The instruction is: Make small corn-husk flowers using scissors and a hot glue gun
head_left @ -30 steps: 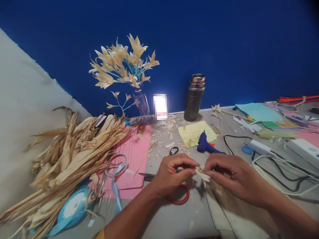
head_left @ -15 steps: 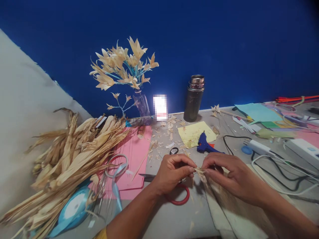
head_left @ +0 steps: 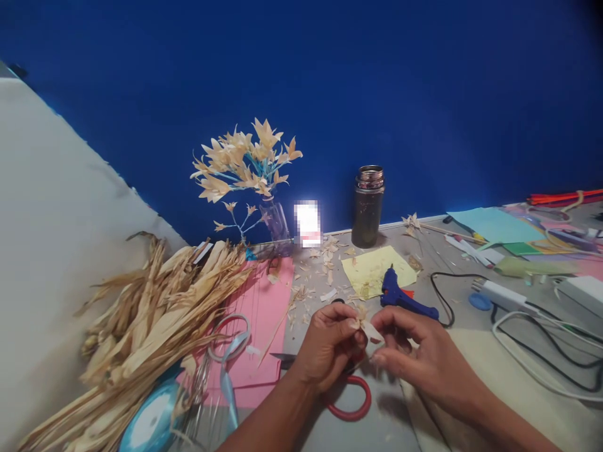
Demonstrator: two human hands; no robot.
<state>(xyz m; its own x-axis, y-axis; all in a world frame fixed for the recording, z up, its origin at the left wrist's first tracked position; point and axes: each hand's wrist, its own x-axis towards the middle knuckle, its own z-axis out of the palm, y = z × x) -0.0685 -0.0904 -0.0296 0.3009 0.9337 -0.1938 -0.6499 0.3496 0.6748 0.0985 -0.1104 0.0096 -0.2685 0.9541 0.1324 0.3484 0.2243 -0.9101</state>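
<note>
My left hand [head_left: 327, 342] pinches a small pale corn husk piece [head_left: 372, 331] between thumb and fingertips, over the front of the table. Close on its right is my right hand [head_left: 419, 345], thumb and forefinger apart around the loose end of the husk; whether a fingertip touches it I cannot tell. Scissors with a red handle [head_left: 365, 402] lie under my left hand, which hides their middle. Just beyond my right hand, a blue glue gun [head_left: 405, 301] rests partly on a yellow paper sheet [head_left: 358, 276].
Dried corn husks [head_left: 155, 320] are heaped at left, beside a blue ribbon roll [head_left: 151, 417] and pink paper [head_left: 264, 326]. Husk flowers [head_left: 249, 157] stand in a clear bottle [head_left: 277, 226]; a dark flask [head_left: 368, 213] is by the wall. Cables and a white power strip [head_left: 584, 298] lie right.
My right hand's fingers have parted from their pinch on the husk piece. My left hand keeps its hold and has turned the piece upward. The whole view has shifted slightly.
</note>
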